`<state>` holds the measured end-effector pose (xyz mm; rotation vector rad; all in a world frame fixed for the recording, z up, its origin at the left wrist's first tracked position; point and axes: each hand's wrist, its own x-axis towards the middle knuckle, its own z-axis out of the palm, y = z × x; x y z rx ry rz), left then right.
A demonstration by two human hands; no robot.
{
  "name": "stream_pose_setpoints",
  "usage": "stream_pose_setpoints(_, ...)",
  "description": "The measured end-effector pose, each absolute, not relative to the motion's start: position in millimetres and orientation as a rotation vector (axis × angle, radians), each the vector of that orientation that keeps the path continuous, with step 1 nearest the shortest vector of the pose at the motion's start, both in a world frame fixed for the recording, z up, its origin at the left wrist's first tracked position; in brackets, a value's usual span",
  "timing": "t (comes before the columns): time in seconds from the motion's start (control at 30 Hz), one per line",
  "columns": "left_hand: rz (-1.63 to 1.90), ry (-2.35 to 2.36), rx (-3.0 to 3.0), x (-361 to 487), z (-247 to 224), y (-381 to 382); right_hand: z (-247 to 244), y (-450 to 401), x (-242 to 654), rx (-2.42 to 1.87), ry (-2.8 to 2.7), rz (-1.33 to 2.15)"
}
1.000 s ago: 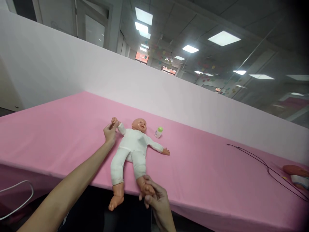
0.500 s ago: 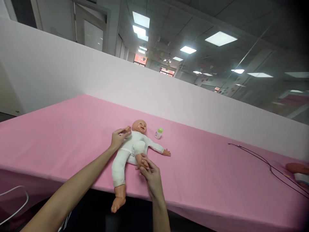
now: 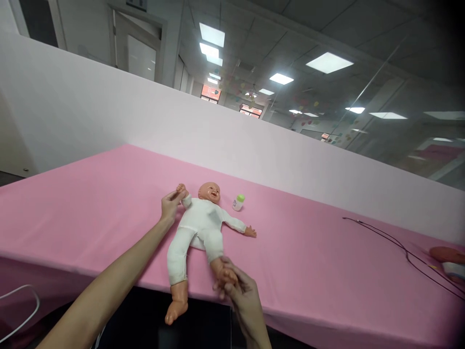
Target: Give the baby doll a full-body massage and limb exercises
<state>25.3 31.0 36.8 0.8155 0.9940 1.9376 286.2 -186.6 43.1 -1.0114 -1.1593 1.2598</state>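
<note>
A baby doll (image 3: pixel 202 215) in a white suit lies face up on the pink cloth, its head towards the wall. My left hand (image 3: pixel 170 205) is closed on the doll's hand at the left, holding that arm out and raised. The doll's foot on the right is gripped between the fingers and thumb of my right hand (image 3: pixel 240 286), close to the front edge. Its other foot hangs over that edge. The doll's other arm lies stretched out to the right on the cloth.
A small bottle (image 3: pixel 239 202) with a green cap stands right of the doll's head. Thin black cables (image 3: pixel 394 238) run across the right side of the pink table (image 3: pixel 308 271), near an orange and white object (image 3: pixel 452 259). A white partition (image 3: pixel 181 126) rises behind.
My left hand has drawn the doll's hand outward to the left, away from its head. My right hand has moved down and right with the foot, straightening the bent leg.
</note>
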Motion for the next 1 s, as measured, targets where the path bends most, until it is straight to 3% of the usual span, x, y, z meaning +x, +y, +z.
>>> stream_pose_setpoints(0.23, 1.618, 0.98, 1.517, 45, 33, 18, 65, -120, 233, -1.0, -1.153, 1.212)
stream_pose_setpoints(0.7, 1.971, 1.02, 0.393, 12, 24, 47, 0, -214, 300, -0.999, -1.197, 1.529)
stream_pose_setpoints(0.87, 1.957, 1.026, 0.846, 25, 33, 37, 36, -195, 281, -1.023, -1.179, 1.304)
stream_pose_setpoints(1.0, 1.75, 1.049, 1.326, 40, 31, 24, 64, -153, 252, -1.035, -1.231, 1.201)
